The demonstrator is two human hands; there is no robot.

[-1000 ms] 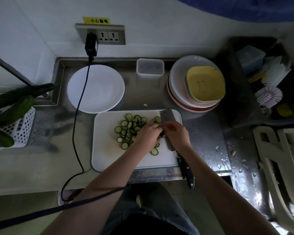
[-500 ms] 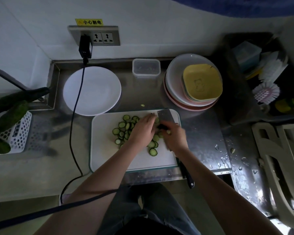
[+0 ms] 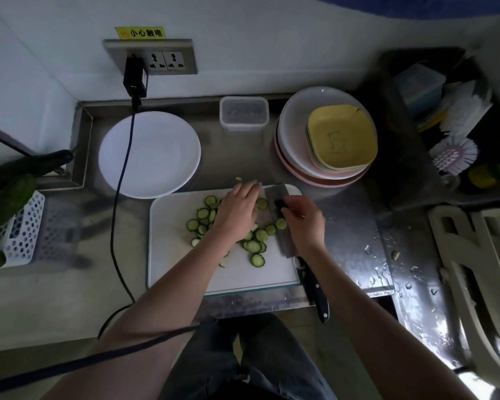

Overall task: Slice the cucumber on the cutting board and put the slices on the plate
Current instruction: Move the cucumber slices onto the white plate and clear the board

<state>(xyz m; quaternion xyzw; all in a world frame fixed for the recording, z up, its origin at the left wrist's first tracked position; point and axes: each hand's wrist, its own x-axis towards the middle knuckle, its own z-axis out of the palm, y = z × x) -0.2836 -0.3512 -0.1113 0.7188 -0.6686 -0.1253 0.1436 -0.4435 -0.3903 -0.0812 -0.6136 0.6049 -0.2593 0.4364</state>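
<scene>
the left hand [image 3: 237, 209] lies flat with relaxed fingers over the slices [image 3: 254, 241] on the board [image 3: 173, 255]. the right hand [image 3: 303, 220] rests on the flat knife [image 3: 280, 220], fingers curled on the blade; if it grips it i cannot tell. the white plate [image 3: 149, 154] behind the board holds no slices.

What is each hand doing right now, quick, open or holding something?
Left hand: open, fingers straight, lying flat over the cucumber slices on the cutting board.
Right hand: on the knife blade; grip cannot be told.
</scene>
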